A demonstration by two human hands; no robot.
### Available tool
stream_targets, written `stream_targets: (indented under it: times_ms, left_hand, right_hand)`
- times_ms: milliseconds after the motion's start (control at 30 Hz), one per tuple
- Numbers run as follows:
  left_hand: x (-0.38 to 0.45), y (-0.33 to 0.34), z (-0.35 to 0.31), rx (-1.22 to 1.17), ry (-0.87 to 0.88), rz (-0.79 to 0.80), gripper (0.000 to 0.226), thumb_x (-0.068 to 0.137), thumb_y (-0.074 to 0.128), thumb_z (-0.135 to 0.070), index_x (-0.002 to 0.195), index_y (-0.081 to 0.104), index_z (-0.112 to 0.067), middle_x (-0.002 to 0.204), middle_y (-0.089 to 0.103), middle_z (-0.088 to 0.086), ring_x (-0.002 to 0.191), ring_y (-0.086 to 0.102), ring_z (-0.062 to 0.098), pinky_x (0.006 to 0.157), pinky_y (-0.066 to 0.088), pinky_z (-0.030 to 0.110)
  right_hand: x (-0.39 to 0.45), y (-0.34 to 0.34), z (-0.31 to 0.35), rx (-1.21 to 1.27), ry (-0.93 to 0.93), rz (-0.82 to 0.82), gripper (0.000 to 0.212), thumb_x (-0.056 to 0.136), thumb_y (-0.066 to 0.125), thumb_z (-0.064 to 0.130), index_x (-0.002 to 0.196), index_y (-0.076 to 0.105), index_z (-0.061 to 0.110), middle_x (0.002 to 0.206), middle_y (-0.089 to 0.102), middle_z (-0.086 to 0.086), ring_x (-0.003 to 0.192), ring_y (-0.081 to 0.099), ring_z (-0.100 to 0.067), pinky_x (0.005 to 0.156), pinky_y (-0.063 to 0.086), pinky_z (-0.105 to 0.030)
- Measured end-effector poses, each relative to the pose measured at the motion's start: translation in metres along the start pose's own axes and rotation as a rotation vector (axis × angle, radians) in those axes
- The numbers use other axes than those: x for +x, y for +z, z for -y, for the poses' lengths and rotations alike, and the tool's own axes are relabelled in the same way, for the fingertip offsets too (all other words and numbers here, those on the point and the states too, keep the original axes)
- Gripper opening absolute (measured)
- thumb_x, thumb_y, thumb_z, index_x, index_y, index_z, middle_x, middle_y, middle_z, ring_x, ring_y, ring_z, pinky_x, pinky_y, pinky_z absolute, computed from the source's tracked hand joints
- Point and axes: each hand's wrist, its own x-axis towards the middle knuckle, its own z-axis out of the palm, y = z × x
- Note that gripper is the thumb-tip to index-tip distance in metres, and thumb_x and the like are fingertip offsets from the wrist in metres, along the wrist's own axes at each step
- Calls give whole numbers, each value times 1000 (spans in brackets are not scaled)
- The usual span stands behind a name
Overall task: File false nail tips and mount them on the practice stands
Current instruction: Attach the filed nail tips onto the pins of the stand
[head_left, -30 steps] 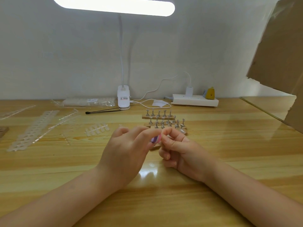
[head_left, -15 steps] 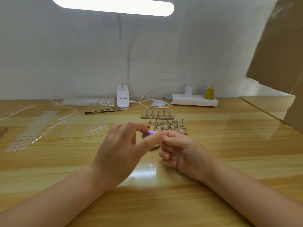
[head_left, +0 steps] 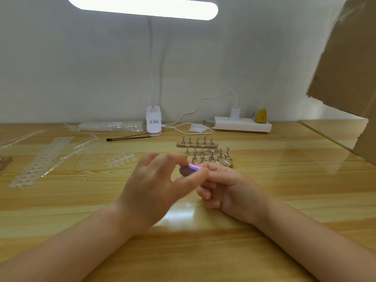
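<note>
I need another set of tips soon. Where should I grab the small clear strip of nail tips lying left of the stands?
Probably pinch the nail tip strip by its central bar at one end, from above: it lies flat on the table, and tips branch off both sides.

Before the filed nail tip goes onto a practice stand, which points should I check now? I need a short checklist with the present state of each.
1. File held firmly: the left hand pinches the purple nail file: ok.
2. Nail tip in the right hand: its fingers are curled at the file's end, but the tip itself is hidden: cannot tell.
3. Filing finished: the tip's edge does not show: cannot tell.
4. Free stand available: the practice stands show many bare pegs: ok.
5. Path to the stands: they sit just behind the hands, with nothing between: ok.
</note>
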Motion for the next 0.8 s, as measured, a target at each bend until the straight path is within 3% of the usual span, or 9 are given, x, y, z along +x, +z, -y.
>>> stream_targets:
  times_ms: [100, 267, 400, 467, 567, 667, 800]
  left_hand:
    - [-1, -3, 10, -11, -105, 7, 40, 86, 50, -9, 121, 51, -28, 96, 60, 12, 62, 51, 23, 70, 49, 41]
    - [-4, 5, -6, -68, 68, -44, 42, 91, 57, -11, 125, 49, -34, 105, 46, 0, 71, 42, 14, 82, 41, 38]
    - [-4, 3, 8, -21, -60, -26, 46, 82, 66, -8, 119, 50, -30, 94, 61, 8, 65, 48, 19, 75, 47, 40]
    - [-4, 2, 7, -53, -36, -64, 52, 80, 72, -3, 119, 50, -29, 96, 59, 6, 60, 50, 18, 76, 45, 38]
    - [-2, 3, -4, -97, 41, -94, 43, 89, 63, -8, 123, 51, -31, 102, 52, 1, 67, 46, 15, 81, 42, 36]
    - [-2, 2, 0, -40, -32, -28, 36, 89, 56, -12, 119, 50, -30, 93, 62, 6, 69, 46, 17, 76, 47, 39]
    - [-2, 2, 6, -61, -62, -96, 51, 79, 72, -4, 118, 50, -28, 96, 60, 5, 57, 50, 18, 74, 48, 42]
  right_hand:
    - [1, -1, 0, 44, -5, -28, 2, 81, 57, 15, 80, 55, 14, 63, 41, 2, 56, 45, -12, 44, 34, -19]
    - [0, 0, -1, -12, -6, 38, 9, 82, 58, 12, 89, 54, 13, 75, 58, 0, 56, 47, -10, 47, 35, -19]
    - [-1, -2, 1, 44, 0, -1, 4, 82, 58, 15, 84, 55, 13, 64, 42, 0, 57, 46, -12, 45, 33, -20]
    - [0, -1, 0, 34, -3, 6, 3, 82, 57, 14, 84, 56, 13, 65, 43, 0, 57, 46, -12, 45, 34, -19]
    - [-1, 0, -1, 10, -4, 34, 9, 81, 58, 12, 89, 55, 13, 76, 55, -2, 56, 48, -10, 46, 35, -19]
    - [-1, -1, 1, 27, -11, 22, 4, 83, 57, 14, 87, 57, 13, 67, 51, 1, 57, 47, -11, 45, 35, -19]
    - [0, -1, 0, 25, -5, 9, 8, 83, 57, 15, 90, 55, 12, 64, 45, 2, 58, 46, -11, 45, 34, -19]
